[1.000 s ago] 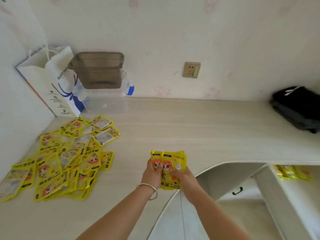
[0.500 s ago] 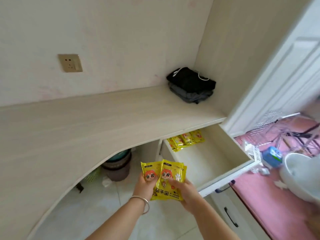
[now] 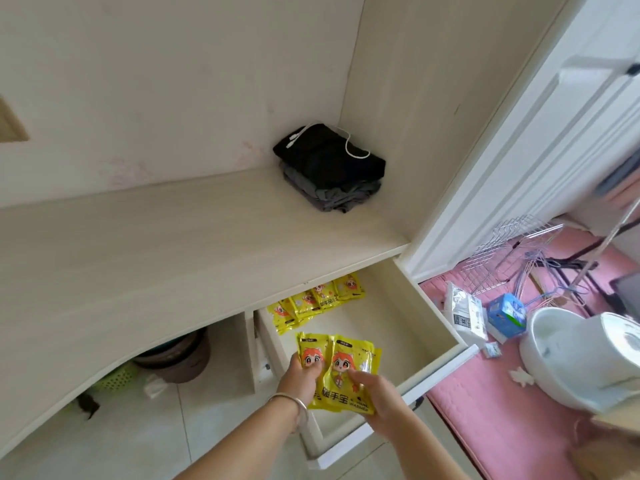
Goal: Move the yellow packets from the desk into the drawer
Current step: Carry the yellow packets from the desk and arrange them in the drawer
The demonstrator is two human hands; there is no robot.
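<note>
Now both hands pinch a fanned stack of packets over the open drawer, left hand and right hand, long axes pointing away. More packets lie partly hidden under the table.

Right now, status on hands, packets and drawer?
Left hand and right hand both grip a bunch of yellow packets over the open drawer. Row of packets already at its back. Nothing in the way.
</note>
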